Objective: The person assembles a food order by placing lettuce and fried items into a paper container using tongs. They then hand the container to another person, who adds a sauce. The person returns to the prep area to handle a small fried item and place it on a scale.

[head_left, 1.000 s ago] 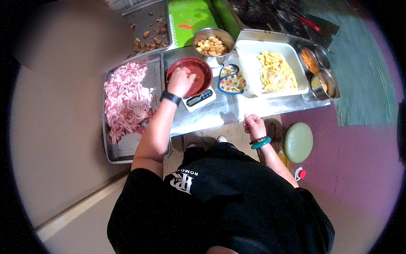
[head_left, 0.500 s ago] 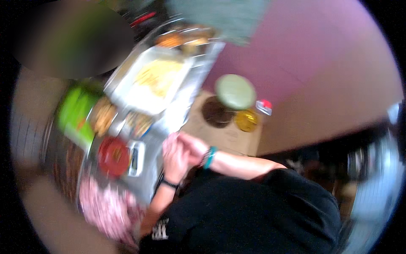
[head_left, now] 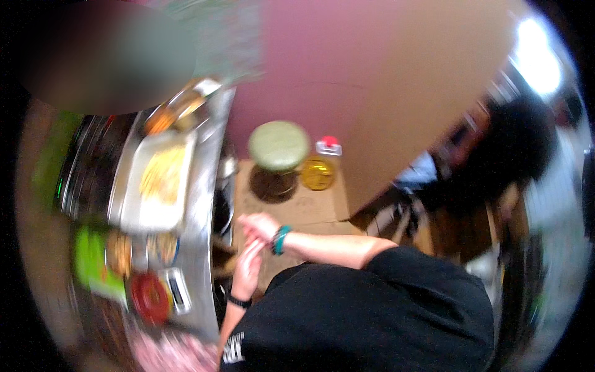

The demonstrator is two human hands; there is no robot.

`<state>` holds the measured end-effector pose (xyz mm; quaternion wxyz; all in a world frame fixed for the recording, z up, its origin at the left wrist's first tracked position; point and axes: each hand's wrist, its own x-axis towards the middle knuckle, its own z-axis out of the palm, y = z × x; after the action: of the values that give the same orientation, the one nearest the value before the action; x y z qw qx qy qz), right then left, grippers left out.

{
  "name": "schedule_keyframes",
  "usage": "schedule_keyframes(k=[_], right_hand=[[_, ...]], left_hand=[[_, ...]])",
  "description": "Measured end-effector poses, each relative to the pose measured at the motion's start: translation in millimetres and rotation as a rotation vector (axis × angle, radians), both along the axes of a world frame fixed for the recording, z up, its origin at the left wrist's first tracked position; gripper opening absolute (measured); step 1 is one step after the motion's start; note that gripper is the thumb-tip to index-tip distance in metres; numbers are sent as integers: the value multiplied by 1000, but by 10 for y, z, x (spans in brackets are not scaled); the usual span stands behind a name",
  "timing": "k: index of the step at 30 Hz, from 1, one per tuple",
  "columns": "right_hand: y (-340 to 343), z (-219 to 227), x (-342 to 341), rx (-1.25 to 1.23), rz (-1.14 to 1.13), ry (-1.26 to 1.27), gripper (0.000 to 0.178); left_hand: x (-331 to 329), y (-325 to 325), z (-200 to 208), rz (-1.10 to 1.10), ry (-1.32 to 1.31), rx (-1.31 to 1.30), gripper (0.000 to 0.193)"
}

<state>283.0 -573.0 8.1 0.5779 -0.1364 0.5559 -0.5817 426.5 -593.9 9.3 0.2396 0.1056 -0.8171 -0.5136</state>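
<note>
My left hand (head_left: 248, 270), with a black band at the wrist, is held in front of my body. Its fingers look stretched out and reach the underside of my right hand (head_left: 260, 228). That one wears teal bands and points leftward, its fingers blurred but loosely extended. No object shows in either hand. To their left is a metal counter (head_left: 203, 211) bearing a white tray of pale yellow strips (head_left: 164, 177). Beyond the hands stands a round green-topped stool (head_left: 279, 146), beside a container of yellow liquid (head_left: 318, 173).
A red round container (head_left: 149, 297), a white scale-like device (head_left: 176, 290) and a bright green box (head_left: 96, 260) sit at the counter's near end. Pink patterned cloth (head_left: 173, 353) lies close by. Cardboard (head_left: 310, 208) covers the floor; a pink wall (head_left: 316, 80) rises behind.
The view has turned right, so the counter and stool appear farther left. My hands stay together in front of me, slightly shifted against each other.
</note>
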Motion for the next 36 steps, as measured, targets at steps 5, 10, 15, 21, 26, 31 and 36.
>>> schedule_keyframes(k=[5,10,15,21,26,31,36], right_hand=[[91,-108,-337,-109,-6,423,21],[5,179,213,-341,168,399,12],[-1355,585,981,-522,624,581,25],[-2786,380,2441,-763,1023,1141,31],[-3663,-25,3494,-905,1172,1533,45],[-4225,-400,4344,-859,1298,1772,58],[-4295,-605,4953,-921,1570,1975,61]], left_hand=[[218,267,171,212,60,-40,20],[1131,693,67,590,-7,-18,18],[1641,422,-247,968,-273,-158,17],[2307,499,-681,1172,-386,-311,15],[2457,630,-980,1092,-439,-230,20],[2449,656,-1198,1090,-342,-212,23],[2459,674,-1167,1074,-417,-67,23]])
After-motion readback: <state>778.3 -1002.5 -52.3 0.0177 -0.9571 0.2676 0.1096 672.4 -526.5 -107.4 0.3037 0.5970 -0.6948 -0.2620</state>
